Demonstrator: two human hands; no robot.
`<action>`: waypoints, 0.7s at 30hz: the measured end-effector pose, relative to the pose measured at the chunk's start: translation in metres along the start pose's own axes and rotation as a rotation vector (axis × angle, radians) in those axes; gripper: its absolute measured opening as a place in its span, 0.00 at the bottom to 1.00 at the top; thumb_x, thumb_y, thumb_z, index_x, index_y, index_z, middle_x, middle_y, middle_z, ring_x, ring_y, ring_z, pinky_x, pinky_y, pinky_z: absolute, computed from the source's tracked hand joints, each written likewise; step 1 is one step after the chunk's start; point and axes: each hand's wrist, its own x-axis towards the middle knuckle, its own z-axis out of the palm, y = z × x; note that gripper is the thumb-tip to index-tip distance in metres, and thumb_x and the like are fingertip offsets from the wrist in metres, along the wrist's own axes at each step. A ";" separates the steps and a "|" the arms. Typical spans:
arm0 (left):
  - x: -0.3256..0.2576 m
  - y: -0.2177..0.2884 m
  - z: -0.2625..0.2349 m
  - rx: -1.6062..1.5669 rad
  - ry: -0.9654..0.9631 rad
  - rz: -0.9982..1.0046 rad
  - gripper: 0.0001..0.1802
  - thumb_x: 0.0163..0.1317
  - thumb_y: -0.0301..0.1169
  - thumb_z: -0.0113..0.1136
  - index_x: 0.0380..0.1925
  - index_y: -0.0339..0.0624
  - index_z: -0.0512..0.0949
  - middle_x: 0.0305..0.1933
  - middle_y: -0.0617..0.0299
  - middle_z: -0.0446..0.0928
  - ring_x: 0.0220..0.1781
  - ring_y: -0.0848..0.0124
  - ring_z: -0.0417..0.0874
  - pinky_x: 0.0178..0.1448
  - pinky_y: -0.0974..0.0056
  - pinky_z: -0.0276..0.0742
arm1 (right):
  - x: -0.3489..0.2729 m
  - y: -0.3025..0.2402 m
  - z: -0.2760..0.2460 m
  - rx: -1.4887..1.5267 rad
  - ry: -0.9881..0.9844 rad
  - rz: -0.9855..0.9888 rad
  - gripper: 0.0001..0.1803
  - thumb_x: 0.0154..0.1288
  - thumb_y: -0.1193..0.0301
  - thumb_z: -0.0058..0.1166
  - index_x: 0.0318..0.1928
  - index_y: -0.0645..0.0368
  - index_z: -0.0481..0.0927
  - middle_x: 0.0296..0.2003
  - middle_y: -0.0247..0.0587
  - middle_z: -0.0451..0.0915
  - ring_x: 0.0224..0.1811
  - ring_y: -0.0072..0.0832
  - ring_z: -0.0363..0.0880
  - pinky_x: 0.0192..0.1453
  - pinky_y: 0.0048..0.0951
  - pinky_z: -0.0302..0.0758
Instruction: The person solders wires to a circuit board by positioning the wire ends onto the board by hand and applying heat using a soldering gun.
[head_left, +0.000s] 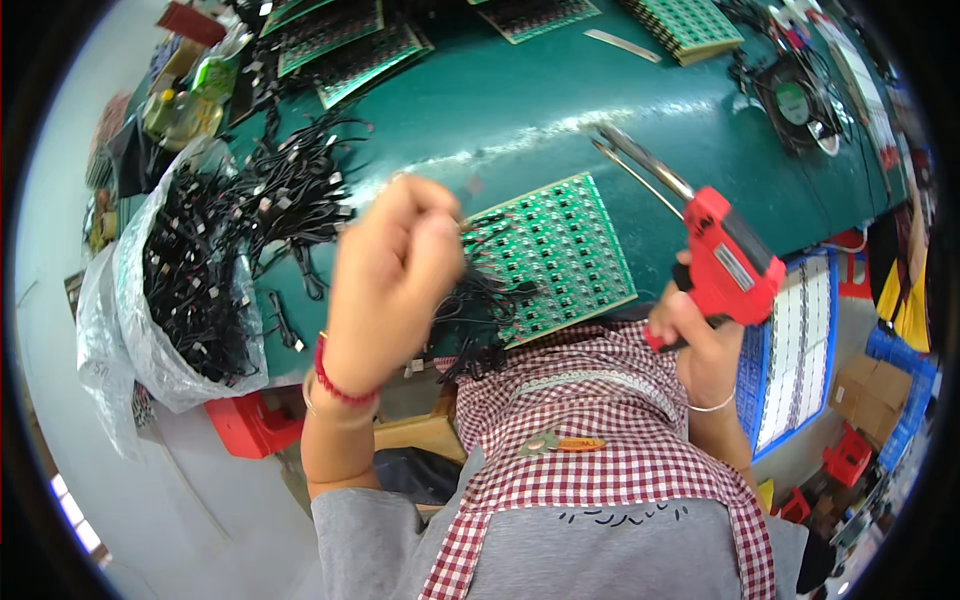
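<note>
My left hand (pixel 405 265) is raised over the left edge of a green circuit board panel (pixel 560 250), its fingers curled together in a pinch. What sits between those fingertips, if anything, I cannot make out. Wrapped in my right hand (pixel 695 335) is the handle of a red soldering gun (pixel 730 262), whose metal tip and thin feed tube point up and to the left, above the panel's right side. Black cables (pixel 480 300) trail from the panel's left part down toward the checked apron (pixel 590 410).
A clear plastic bag (pixel 190 370) full of black cables stands at the left, with more loose cables (pixel 300 185) beside it. Stacked panels (pixel 350 55) lie at the back, another stack (pixel 690 30) back right. A fan (pixel 795 100) stands far right, a blue crate (pixel 800 350) below.
</note>
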 end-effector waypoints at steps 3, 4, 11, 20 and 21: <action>-0.020 0.016 0.026 -0.655 -0.308 -0.443 0.04 0.71 0.28 0.45 0.38 0.40 0.68 0.20 0.71 0.65 0.16 0.84 0.59 0.19 0.75 0.54 | 0.005 -0.014 0.032 -0.068 -0.022 0.039 0.23 0.60 0.79 0.56 0.56 0.66 0.67 0.29 0.42 0.76 0.27 0.25 0.75 0.35 0.28 0.74; -0.022 0.015 0.035 -0.753 -0.341 -0.528 0.04 0.72 0.29 0.44 0.39 0.40 0.67 0.20 0.70 0.64 0.16 0.84 0.57 0.18 0.75 0.53 | 0.007 -0.017 0.042 -0.038 -0.080 0.047 0.23 0.59 0.79 0.57 0.55 0.65 0.68 0.32 0.42 0.77 0.30 0.25 0.76 0.36 0.27 0.74; -0.035 -0.005 0.060 -0.698 -0.357 -0.634 0.03 0.71 0.27 0.41 0.38 0.41 0.66 0.19 0.67 0.64 0.12 0.84 0.55 0.14 0.76 0.52 | 0.011 -0.015 0.043 -0.172 -0.246 0.081 0.11 0.61 0.77 0.59 0.44 0.62 0.76 0.34 0.32 0.78 0.36 0.18 0.75 0.40 0.23 0.73; -0.042 -0.018 0.070 -0.027 -0.176 0.022 0.04 0.60 0.18 0.55 0.33 0.34 0.71 0.25 0.60 0.73 0.21 0.79 0.72 0.26 0.70 0.69 | 0.010 -0.009 0.039 -0.175 -0.204 0.092 0.08 0.59 0.75 0.60 0.39 0.61 0.78 0.31 0.29 0.78 0.34 0.16 0.75 0.38 0.22 0.72; -0.042 -0.019 0.070 -0.010 -0.149 0.092 0.04 0.59 0.18 0.56 0.32 0.34 0.71 0.25 0.58 0.74 0.21 0.76 0.75 0.27 0.69 0.71 | 0.009 -0.010 0.039 -0.215 -0.223 0.103 0.07 0.58 0.75 0.60 0.38 0.61 0.79 0.31 0.29 0.78 0.34 0.17 0.76 0.39 0.23 0.73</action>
